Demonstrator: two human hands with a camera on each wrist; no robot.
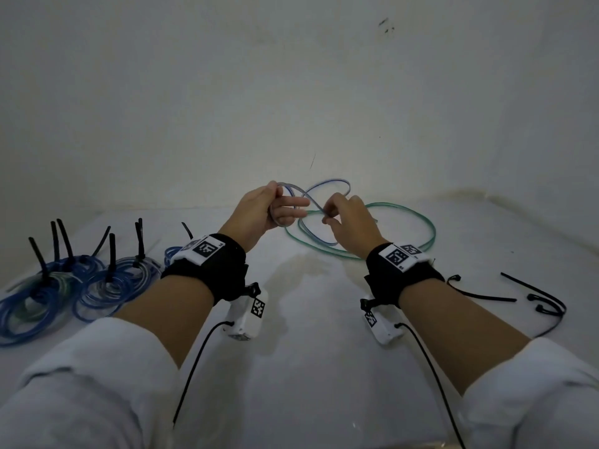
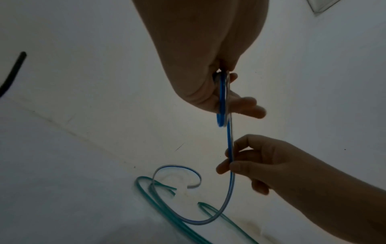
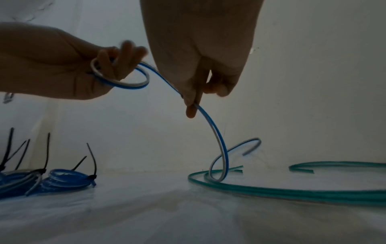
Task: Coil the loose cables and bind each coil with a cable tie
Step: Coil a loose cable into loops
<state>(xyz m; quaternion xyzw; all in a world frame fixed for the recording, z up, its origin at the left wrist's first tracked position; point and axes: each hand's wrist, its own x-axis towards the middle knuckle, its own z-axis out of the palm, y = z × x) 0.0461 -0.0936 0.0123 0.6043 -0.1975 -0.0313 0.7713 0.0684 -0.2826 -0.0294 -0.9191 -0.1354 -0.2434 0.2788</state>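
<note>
Left hand (image 1: 259, 210) gripping started loop of blue-and-white flat plastic cable (image 3: 217, 132); right hand (image 1: 348, 218) pinching, feeding slack for next turn.

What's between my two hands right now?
A short taut stretch of the blue cable runs from left hand to right hand, in the left wrist view.

A blue-and-white cable (image 3: 217, 140) has a small loop held up off the white surface, its tail curving down to rest there. A green cable (image 1: 402, 218) lies loose in wide rings beneath it. Bound blue coils (image 1: 64, 290) with black ties (image 1: 111, 260) sit off left; spare cable ties (image 1: 538, 298) lie right.
</note>
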